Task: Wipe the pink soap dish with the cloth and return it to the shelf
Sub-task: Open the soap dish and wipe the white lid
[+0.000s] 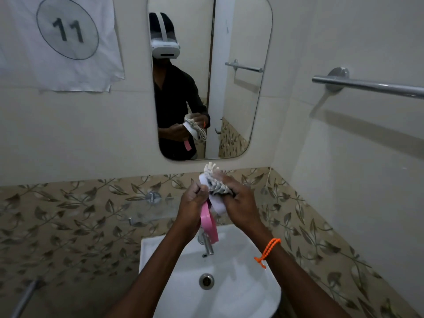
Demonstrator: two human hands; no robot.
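Left hand [195, 200] grips the pink-and-white plastic soap dish [212, 220] — held upright above the white ceramic basin [241, 283]. Right hand [236, 198] fingers closed, pressing the pale knotted cloth [214, 182] against it.

Pink-and-white soap dish [210, 222] held on edge, white knobbly cloth [214, 182] seemingly pressed against it.

pink soap dish [209, 223], white knobbly cloth [214, 182] — orange wristband [269, 250], leaf-patterned beige tiles [80, 214]
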